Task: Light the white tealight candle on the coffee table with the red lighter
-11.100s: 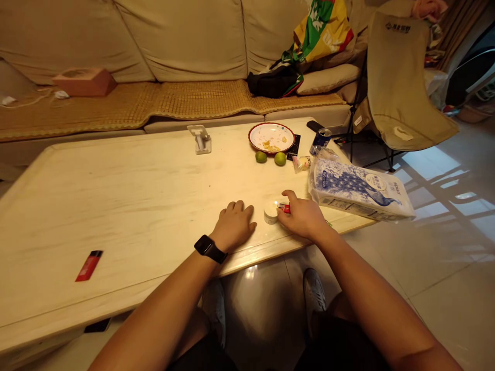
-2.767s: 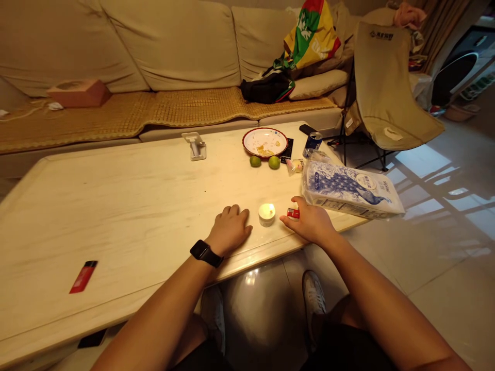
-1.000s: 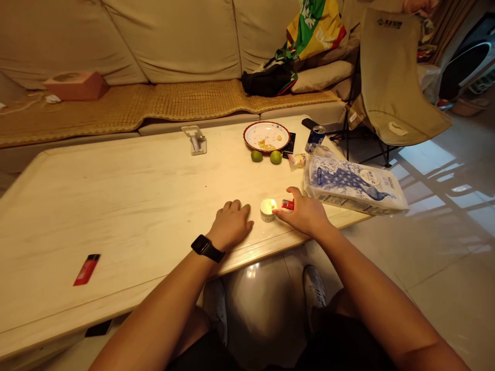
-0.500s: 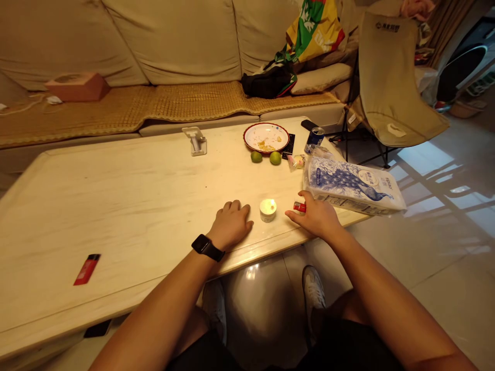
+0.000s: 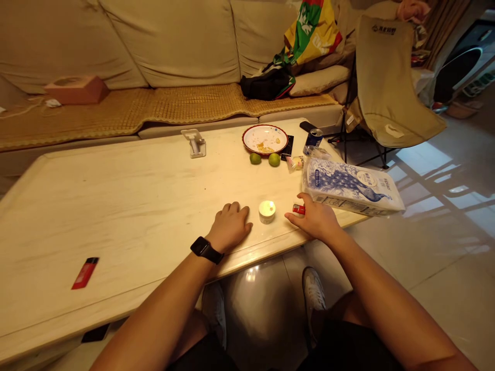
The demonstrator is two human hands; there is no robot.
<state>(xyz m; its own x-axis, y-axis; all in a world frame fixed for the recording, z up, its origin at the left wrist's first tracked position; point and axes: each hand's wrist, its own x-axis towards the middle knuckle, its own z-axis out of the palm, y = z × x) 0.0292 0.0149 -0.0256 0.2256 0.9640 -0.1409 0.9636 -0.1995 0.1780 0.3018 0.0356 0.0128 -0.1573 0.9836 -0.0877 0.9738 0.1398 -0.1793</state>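
the right hand [image 5: 315,219] pinches a red lighter [image 5: 298,208] in its fingers [image 5: 305,198], the left hand [image 5: 229,226] open by a candle [image 5: 266,211].

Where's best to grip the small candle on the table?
Pinch the small candle on its round side wall, coming from the left, below the rim: it stands upright and squat, and the right hand holding the red lighter crowds the other side.

Pale low table [image 5: 127,206]; red lighter [image 5: 85,273]; white candle [image 5: 266,212]; crumb-strewn plate [image 5: 247,135]; two limes [image 5: 255,158]; peacock-print tissue pack [image 5: 351,186].
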